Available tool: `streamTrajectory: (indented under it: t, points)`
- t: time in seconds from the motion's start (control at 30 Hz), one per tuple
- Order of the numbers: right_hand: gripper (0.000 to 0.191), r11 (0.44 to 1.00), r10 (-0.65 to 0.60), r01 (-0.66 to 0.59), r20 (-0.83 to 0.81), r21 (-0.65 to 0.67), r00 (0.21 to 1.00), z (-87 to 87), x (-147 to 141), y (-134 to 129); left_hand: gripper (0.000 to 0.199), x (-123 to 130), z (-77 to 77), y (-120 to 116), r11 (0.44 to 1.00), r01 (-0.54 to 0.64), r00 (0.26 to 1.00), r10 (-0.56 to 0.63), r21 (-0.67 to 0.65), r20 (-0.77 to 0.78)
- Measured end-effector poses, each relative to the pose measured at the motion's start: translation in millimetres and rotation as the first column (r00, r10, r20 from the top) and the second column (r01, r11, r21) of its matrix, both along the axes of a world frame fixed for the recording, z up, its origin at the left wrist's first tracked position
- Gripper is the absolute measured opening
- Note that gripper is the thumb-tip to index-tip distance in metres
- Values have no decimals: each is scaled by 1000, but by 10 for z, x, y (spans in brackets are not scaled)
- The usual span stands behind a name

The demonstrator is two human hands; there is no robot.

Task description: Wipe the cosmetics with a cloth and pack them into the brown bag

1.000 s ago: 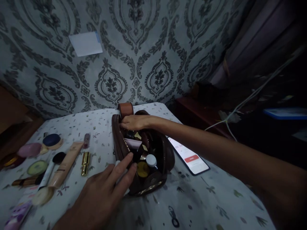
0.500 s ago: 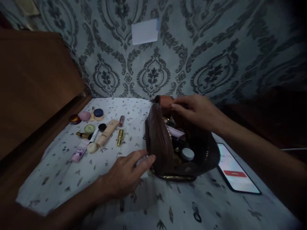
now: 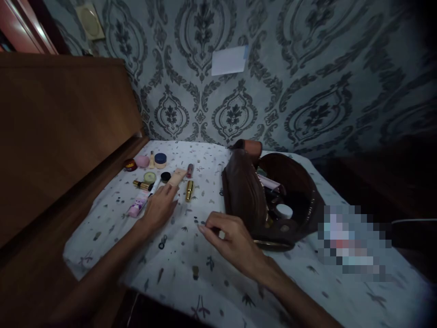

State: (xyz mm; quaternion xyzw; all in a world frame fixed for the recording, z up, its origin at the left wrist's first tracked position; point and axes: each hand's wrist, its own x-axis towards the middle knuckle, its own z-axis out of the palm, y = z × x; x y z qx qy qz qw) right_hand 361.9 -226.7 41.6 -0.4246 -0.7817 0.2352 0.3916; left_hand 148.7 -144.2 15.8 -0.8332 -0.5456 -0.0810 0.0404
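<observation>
My left hand (image 3: 160, 208) is over the lower end of a beige tube (image 3: 177, 176), its fingers touching or just above it; the contact is partly hidden. Nearer the middle, my right hand (image 3: 235, 239) hovers above the cloth with bent fingers, thumb and index apart, no object visible in it. A brown bag (image 3: 244, 196) stands unzipped to its right, holding a pink item (image 3: 269, 183) and a white-lidded jar (image 3: 284, 211). Beside my left hand lie a purple-and-white tube (image 3: 137, 205), a black-lidded pot (image 3: 165, 176) and a gold lipstick tube (image 3: 189, 191).
Farther back left are a blue-lidded jar (image 3: 160, 160), a pink item (image 3: 142, 161), a dark red jar (image 3: 130, 165) and a green pot (image 3: 149, 177). A wooden panel (image 3: 68, 100) borders the left side. A pixelated patch (image 3: 351, 246) covers something at right.
My right hand has left the bag's strap and moved left and toward me. My left hand has moved from the bag's side to the beige tube. The view has shifted left.
</observation>
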Motion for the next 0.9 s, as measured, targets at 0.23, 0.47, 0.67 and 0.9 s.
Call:
streamTrajectory:
  t: [0.23, 0.47, 0.67, 0.9]
  points:
    - [34, 762, -24, -293, -477, -577, 878, -423, -548, 272, 32, -655, -35, 169, 979, -165, 924, 110, 123, 367]
    - [34, 539, -414, -460, -697, -706, 585, -609, -870, 428, 46, -1369, -31, 279, 937, -331, 742, 334, -115, 582]
    - [33, 503, -438, -584, -771, -637, 463, -778, -908, 425, 50, -1261, -68, -13, 902, -383, 853, 428, -200, 297]
    - [35, 491, -395, -626, -795, -606, 460, -827, -851, 417, 41, -1051, -113, -191, 913, -387, 921, 390, -128, 1]
